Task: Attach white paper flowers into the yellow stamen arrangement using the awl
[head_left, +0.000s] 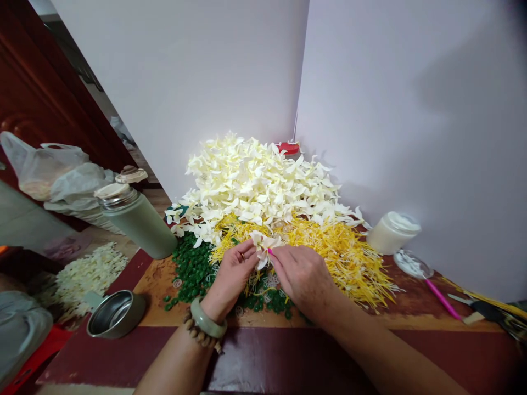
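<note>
A white artificial flower is pinched between the thumb and fingers of my left hand. My right hand is closed around a thin pink tool, whose pink end touches the flower; the rest of it is hidden by the fingers. Behind my hands rises a large heap of white flower petals. Yellow stamen strands lie in a pile to the right and also behind the flower. Small green plastic pieces are spread beside and under my hands, with a few clear rings among them.
A green thermos and a metal-lined cup stand on the left. On the right are a white-filled jar, a small dish, a pink stick and pliers. A red-lidded jar sits behind the petals.
</note>
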{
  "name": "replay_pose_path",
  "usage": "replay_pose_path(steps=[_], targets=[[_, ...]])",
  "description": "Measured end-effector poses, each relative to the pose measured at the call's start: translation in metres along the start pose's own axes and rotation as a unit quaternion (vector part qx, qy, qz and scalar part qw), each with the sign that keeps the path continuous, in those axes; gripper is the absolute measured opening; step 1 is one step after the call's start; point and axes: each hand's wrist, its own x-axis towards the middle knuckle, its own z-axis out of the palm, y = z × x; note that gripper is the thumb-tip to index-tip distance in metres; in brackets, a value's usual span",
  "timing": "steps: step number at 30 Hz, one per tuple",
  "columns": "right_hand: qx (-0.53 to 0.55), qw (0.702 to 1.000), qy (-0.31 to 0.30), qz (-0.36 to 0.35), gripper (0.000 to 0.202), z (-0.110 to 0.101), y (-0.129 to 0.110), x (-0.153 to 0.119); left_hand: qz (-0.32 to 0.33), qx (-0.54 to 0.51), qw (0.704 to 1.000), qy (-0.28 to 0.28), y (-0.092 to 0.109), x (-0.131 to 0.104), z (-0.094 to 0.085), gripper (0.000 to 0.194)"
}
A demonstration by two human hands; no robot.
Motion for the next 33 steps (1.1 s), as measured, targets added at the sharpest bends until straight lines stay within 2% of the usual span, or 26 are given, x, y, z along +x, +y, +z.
replay_pose_path(steps=[2, 6, 12, 22, 26, 30, 33], targets=[[-0.005, 1.000, 0.004, -0.002, 0.016, 0.000, 0.000, 0.000, 0.000, -0.008, 1.000, -0.012, 0.001, -0.001, 0.001, 0.031], [-0.011, 1.000, 0.010, -0.004, 0.016, 0.000, 0.001, 0.001, -0.020, -0.015, 1.000, 0.020, 0.001, -0.002, 0.002, 0.037], [-0.026, 1.000, -0.004, -0.008, 0.015, 0.000, 0.000, 0.000, -0.002, 0.003, 0.999, -0.038, 0.003, -0.003, 0.004, 0.024], [-0.041, 0.999, -0.003, -0.031, 0.016, 0.000, -0.002, -0.001, -0.017, 0.018, 0.999, -0.033, 0.007, -0.006, 0.004, 0.015], [-0.048, 0.999, -0.011, -0.019, 0.016, 0.003, -0.005, 0.001, -0.034, -0.024, 0.999, -0.033, 0.004, -0.012, 0.012, 0.014], [-0.030, 0.999, -0.012, 0.004, 0.017, 0.005, -0.003, 0.003, -0.054, -0.090, 0.994, -0.028, 0.002, -0.016, 0.018, 0.020], [0.008, 0.999, -0.012, 0.029, 0.020, 0.000, 0.004, 0.003, -0.069, -0.096, 0.992, -0.031, 0.006, -0.015, 0.011, 0.047]])
